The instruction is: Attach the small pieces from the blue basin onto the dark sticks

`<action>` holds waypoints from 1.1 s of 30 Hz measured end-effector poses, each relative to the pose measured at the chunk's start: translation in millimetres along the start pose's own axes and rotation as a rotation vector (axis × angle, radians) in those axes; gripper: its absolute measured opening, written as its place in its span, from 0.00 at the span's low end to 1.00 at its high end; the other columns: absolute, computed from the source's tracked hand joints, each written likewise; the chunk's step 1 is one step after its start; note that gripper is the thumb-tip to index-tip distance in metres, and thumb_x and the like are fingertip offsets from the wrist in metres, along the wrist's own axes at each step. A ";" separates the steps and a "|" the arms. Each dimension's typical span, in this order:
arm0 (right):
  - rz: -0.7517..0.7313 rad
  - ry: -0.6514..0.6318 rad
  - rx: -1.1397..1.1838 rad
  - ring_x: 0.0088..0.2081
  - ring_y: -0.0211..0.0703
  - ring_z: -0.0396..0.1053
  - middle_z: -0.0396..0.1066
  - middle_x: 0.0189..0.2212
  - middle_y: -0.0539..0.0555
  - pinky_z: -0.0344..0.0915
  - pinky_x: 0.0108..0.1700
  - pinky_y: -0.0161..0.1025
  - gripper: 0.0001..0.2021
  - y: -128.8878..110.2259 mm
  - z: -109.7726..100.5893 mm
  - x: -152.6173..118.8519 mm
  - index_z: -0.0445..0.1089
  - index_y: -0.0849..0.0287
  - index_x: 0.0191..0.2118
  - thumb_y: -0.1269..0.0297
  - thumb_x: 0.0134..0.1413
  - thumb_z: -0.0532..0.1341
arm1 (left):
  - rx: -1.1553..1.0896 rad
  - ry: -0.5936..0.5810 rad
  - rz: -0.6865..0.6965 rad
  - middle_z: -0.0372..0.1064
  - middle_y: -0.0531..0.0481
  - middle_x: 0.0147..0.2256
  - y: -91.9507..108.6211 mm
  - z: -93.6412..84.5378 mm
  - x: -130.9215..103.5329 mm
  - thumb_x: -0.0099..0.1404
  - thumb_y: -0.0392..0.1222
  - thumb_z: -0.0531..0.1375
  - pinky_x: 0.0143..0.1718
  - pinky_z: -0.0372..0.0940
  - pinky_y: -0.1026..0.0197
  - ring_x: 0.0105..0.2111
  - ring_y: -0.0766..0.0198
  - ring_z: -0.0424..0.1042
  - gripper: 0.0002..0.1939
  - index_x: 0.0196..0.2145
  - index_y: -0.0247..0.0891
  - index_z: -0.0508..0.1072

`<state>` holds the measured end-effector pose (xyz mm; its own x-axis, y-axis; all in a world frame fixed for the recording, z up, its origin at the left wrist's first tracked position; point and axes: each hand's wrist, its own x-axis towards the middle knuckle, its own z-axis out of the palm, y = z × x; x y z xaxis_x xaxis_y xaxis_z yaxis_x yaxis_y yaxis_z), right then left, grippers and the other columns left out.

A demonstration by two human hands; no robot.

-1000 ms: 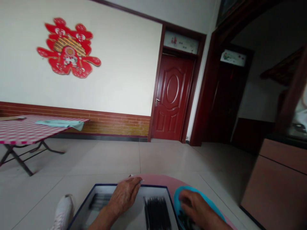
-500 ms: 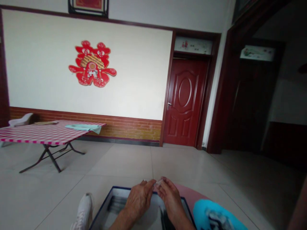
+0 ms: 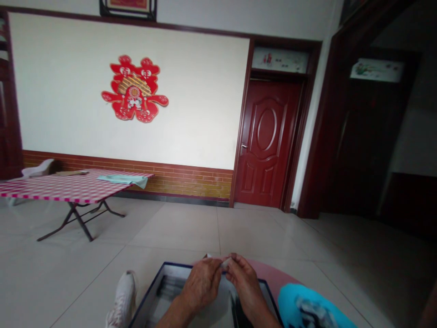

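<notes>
My left hand (image 3: 202, 283) and my right hand (image 3: 243, 279) meet above a white tray with a dark blue rim (image 3: 164, 273). Between their pinched fingertips is a small whitish piece (image 3: 226, 263), too small to name, which both hands grip. Dark thin items (image 3: 170, 286) lie in the left part of the tray. A black object (image 3: 238, 312) is partly hidden beside my right wrist.
A pink round surface (image 3: 273, 271) lies beyond the tray, with a bright blue item (image 3: 307, 305) at right. A white shoe (image 3: 124, 296) is left of the tray. Farther off stand a checkered folding table (image 3: 68, 187) and a red door (image 3: 266, 141).
My fingers have shifted slightly around the small piece, and the left fingers are more curled. The view has turned a little, so the room appears shifted right.
</notes>
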<state>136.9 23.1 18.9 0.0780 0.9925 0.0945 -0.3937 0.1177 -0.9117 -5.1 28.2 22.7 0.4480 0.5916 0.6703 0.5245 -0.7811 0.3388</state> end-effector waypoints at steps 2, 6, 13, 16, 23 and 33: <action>-0.009 0.006 -0.019 0.35 0.43 0.70 0.73 0.33 0.53 0.65 0.37 0.37 0.18 -0.2 -1.3 1.3 0.67 0.59 0.37 0.57 0.38 0.67 | 0.014 0.022 -0.024 0.70 0.44 0.37 -2.2 2.1 -0.3 0.67 0.36 0.45 0.40 0.64 0.60 0.37 0.61 0.70 0.14 0.44 0.38 0.67; -0.011 0.030 -0.072 0.31 0.41 0.71 0.73 0.29 0.52 0.65 0.34 0.36 0.19 1.1 -3.9 5.6 0.67 0.60 0.36 0.56 0.37 0.67 | 0.042 0.008 -0.045 0.68 0.44 0.31 -3.6 2.6 1.2 0.67 0.37 0.45 0.36 0.64 0.60 0.33 0.60 0.68 0.14 0.35 0.37 0.69; 0.004 0.079 -0.024 0.29 0.41 0.71 0.74 0.26 0.52 0.66 0.35 0.38 0.20 0.4 1.5 4.6 0.67 0.62 0.36 0.57 0.36 0.68 | 0.066 -0.037 -0.076 0.64 0.46 0.30 -1.1 2.9 2.9 0.67 0.35 0.44 0.32 0.61 0.64 0.29 0.63 0.66 0.13 0.34 0.36 0.68; 0.029 0.090 0.025 0.28 0.40 0.71 0.74 0.26 0.52 0.66 0.34 0.37 0.21 -0.3 3.4 3.2 0.66 0.62 0.37 0.58 0.35 0.69 | 0.082 -0.044 -0.083 0.64 0.46 0.30 -0.4 3.9 3.3 0.66 0.34 0.44 0.31 0.61 0.64 0.29 0.63 0.66 0.12 0.35 0.36 0.67; 0.060 0.087 0.079 0.27 0.39 0.71 0.75 0.24 0.52 0.66 0.33 0.36 0.20 -3.4 5.4 0.8 0.67 0.62 0.35 0.60 0.33 0.70 | 0.110 -0.060 -0.074 0.63 0.47 0.32 2.8 1.7 3.6 0.65 0.32 0.45 0.33 0.62 0.64 0.31 0.63 0.66 0.12 0.38 0.38 0.66; 0.097 0.087 0.131 0.29 0.40 0.72 0.75 0.26 0.52 0.67 0.35 0.37 0.17 -3.3 5.2 -2.4 0.68 0.61 0.33 0.61 0.34 0.69 | 0.246 -0.111 -0.085 0.63 0.48 0.34 5.7 4.2 2.2 0.63 0.29 0.46 0.34 0.63 0.64 0.31 0.63 0.66 0.12 0.40 0.38 0.65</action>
<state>133.3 20.5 23.7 0.1103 0.9934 -0.0314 -0.5184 0.0305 -0.8546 1.9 25.9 23.3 0.4645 0.6816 0.5654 0.7172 -0.6640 0.2114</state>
